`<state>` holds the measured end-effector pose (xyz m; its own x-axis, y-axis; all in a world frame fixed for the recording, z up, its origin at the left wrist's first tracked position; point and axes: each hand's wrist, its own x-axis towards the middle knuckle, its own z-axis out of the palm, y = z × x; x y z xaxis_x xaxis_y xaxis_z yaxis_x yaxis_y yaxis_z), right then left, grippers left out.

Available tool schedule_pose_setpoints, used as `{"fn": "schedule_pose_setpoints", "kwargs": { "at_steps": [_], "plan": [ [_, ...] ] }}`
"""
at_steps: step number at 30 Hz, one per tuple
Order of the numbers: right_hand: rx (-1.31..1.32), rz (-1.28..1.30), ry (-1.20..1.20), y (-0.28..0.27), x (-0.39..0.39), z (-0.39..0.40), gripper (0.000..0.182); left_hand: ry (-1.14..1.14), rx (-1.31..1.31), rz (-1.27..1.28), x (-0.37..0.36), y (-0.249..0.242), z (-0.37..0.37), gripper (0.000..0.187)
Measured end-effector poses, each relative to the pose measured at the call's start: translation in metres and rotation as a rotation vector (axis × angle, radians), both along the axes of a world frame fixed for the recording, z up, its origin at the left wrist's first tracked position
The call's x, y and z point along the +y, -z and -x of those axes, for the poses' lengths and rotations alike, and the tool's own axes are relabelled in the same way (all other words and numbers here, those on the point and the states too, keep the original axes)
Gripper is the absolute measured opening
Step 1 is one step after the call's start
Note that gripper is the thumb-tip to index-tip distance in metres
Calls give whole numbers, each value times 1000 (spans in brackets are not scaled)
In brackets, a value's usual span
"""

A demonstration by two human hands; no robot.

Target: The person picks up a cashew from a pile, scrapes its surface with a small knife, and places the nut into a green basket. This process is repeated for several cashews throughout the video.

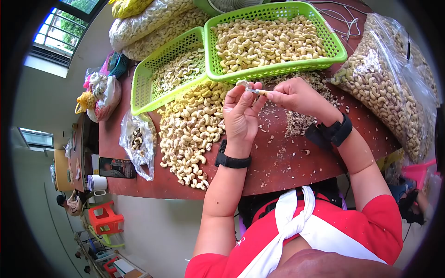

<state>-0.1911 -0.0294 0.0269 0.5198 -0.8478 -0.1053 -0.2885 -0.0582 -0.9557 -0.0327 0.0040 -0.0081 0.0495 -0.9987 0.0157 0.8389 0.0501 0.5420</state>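
Observation:
My left hand [240, 116] is raised over the table with a pale cashew nut [244, 84] pinched at its fingertips. My right hand [295, 96] grips a small knife [260, 92] with a light handle, its short blade reaching to the left thumb, close under the nut. Beneath and left of my hands lies a loose heap of cashews [187, 134]. Brown skin scraps [300, 123] are piled beside it, below my right hand. Behind my hands stand a full green basket of cashews [282, 65] and a partly filled green basket [144, 88].
Big clear bags of cashews [384, 78] stand at the right, and more bags [153, 23] lie at the back left. A small plastic bag [134, 143] with dark bits, a phone [117, 167] and a white mug [97, 182] are on the left. Another person [73, 204] is far off left.

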Motion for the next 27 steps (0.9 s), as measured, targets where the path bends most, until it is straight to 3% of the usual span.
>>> {"fn": "schedule_pose_setpoints", "kwargs": {
  "at_steps": [19,27],
  "plan": [
    [33,74,11,4,0,-1,34,-13,-61,56,0,1,-1,21],
    [52,87,43,8,0,1,37,-52,-60,-36,2,-6,4,18]
  ]
}}
